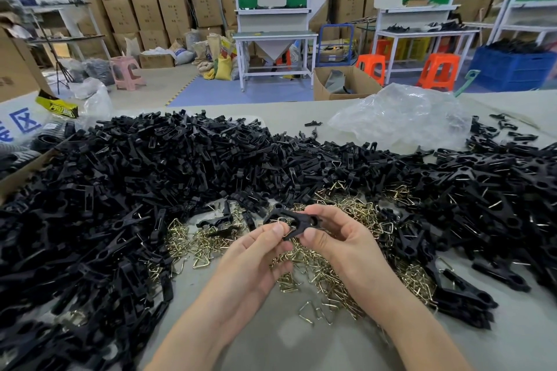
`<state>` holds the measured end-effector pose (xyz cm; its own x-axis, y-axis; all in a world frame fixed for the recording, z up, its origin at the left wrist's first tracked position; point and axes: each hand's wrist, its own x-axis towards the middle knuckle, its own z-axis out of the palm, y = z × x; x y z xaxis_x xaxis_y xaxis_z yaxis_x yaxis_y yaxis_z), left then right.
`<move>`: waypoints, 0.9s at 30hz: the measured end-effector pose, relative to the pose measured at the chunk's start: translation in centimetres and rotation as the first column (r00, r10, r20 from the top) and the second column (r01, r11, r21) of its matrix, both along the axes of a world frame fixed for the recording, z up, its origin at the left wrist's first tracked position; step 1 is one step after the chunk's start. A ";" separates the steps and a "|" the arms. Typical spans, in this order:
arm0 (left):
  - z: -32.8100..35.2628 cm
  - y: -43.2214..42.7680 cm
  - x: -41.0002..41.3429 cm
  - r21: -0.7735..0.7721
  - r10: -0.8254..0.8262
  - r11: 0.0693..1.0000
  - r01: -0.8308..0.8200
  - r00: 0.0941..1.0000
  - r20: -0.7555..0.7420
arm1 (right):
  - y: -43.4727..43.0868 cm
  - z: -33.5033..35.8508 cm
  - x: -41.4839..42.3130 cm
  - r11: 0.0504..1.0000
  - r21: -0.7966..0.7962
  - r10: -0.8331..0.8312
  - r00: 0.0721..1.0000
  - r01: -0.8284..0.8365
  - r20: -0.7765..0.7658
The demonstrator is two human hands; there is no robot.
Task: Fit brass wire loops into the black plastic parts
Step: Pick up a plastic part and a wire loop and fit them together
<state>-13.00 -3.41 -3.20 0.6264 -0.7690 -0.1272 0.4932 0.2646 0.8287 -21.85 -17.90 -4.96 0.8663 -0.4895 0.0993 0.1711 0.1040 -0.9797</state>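
Right now both hands meet just above the middle of the table (pixel 301 340), sharing one black plastic part (pixel 298 218). The left hand (pixel 253 262) has its grip pinched on the part's 7 o'clock end, thumb on top. The right hand (pixel 340 238) has its grip clenched on the 4 o'clock side, thumb pressed to the part's lower edge and fingers curled behind it. A brass wire loop (pixel 282 220) shows in the part's opening, just beside the left thumb; whether it is fully seated I cannot tell.

Under and around the hands lies a heap of loose brass loops (pixel 310 274), spreading from 8 to 4 o'clock. A large pile of black parts (pixel 135 178) covers the table from 7 to 12 o'clock. A second pile (pixel 482 190) lies from 2 to 4 o'clock, with wire showing on many pieces. A crumpled clear plastic bag (pixel 398 120) sits at 1 o'clock.
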 end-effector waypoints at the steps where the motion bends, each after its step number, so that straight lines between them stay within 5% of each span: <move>1: 0.0 0.0 0.0 0.000 -0.010 1.000 0.010 1.000 -0.001 | 0.0 -0.1 0.0 1.000 0.027 0.013 1.000 -0.014 0.004; 16: -0.5 0.2 0.8 -0.064 -0.111 0.992 0.108 0.993 -0.038 | 0.3 0.6 0.0 0.937 0.331 0.079 0.990 -0.113 0.113; 27: -0.8 0.5 1.2 -0.085 -0.130 0.988 0.126 0.991 -0.040 | 0.3 1.1 -0.3 0.928 0.363 0.052 0.994 -0.085 0.099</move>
<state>-11.85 -2.89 -3.98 0.5168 -0.8517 -0.0867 0.5641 0.2627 0.7828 -22.11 -17.64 -3.85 0.8951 -0.4459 0.0001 0.2328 0.4671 -0.8530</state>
